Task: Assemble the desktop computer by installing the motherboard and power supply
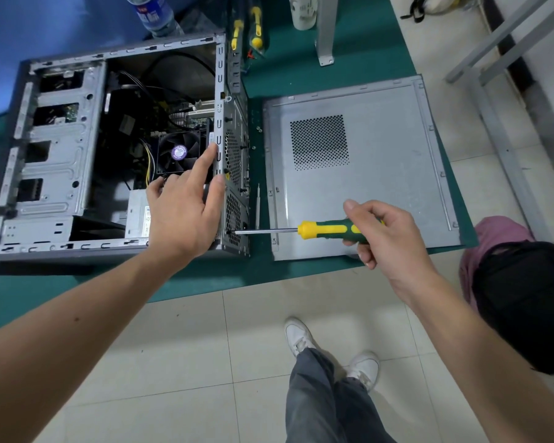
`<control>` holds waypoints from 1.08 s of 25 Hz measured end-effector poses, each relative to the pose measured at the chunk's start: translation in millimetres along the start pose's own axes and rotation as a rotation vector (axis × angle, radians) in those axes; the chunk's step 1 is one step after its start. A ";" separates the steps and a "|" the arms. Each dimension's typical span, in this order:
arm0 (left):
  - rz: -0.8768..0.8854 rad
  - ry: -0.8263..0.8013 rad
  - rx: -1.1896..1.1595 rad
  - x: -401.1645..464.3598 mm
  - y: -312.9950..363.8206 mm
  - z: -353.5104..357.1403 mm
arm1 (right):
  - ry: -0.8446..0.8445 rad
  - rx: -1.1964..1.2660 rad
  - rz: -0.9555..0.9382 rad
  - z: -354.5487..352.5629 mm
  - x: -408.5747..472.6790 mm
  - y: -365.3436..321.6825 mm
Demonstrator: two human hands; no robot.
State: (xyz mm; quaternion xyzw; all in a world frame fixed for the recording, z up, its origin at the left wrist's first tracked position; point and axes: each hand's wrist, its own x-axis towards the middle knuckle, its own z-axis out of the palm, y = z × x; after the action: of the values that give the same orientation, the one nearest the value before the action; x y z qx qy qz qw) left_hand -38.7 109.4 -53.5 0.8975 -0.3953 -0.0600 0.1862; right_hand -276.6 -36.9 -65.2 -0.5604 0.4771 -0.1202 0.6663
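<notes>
My right hand (381, 235) grips the green-and-yellow screwdriver (330, 231), shaft level, tip at a screw on the case's rear panel (235, 203), near corner. My left hand (186, 203) is spread open, fingers straight, bracing the rear edge of the PC case (58, 148), which lies on its side on the green tabletop (256, 270), left of centre. By my reckoning we're well along: the motherboard (186, 115) already sits inside w/ its CPU fan (179, 153) on top, and the power supply (138, 217) (grey box, white label) is in the near rear corner. I'm prob. fixing the PSU screws now. Left to do: remaining screws, maybe cables (can't tell what's plugged), then the side panel (381, 174), lying flat to the right. Case looks bare grey steel, drive bays empty, black and yellow wires loose inside
</notes>
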 end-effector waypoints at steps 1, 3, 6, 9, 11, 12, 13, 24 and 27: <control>0.000 0.001 0.001 0.0 -0.3 0.0 | -0.011 -0.018 0.015 0.8 0.7 1.0; 0.003 -0.001 0.001 0.1 -1.0 0.3 | -0.086 0.086 0.042 -2.7 1.1 1.4; 0.004 0.000 0.004 0.3 -1.0 0.8 | -0.175 0.222 0.006 -12.8 2.4 -1.2; 0.001 0.000 0.007 0.6 -1.8 1.4 | -0.054 0.014 -0.016 -8.3 4.0 0.6; 0.002 0.001 0.010 0.8 -2.5 1.6 | -0.056 -0.067 0.033 -5.8 6.2 0.5; 0.001 0.000 0.009 0.7 -2.5 1.8 | -0.089 -0.066 0.055 -7.0 6.4 0.4; 0.000 0.000 0.010 1.2 -2.5 1.7 | -0.139 -0.028 0.061 -9.3 6.8 0.9; 0.003 -0.016 0.023 0.2 -0.5 -0.5 | -0.140 -0.106 0.016 -10.2 7.1 -3.3; 0.001 -0.021 0.022 0.6 -0.5 -1.2 | -0.280 0.080 0.032 -15.5 8.7 -3.1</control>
State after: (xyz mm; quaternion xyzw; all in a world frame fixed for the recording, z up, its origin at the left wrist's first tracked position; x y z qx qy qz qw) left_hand -37.7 109.6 -52.5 0.8986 -0.3982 -0.0649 0.1722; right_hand -282.9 -53.7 -65.6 -0.5369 0.3832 -0.0493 0.7500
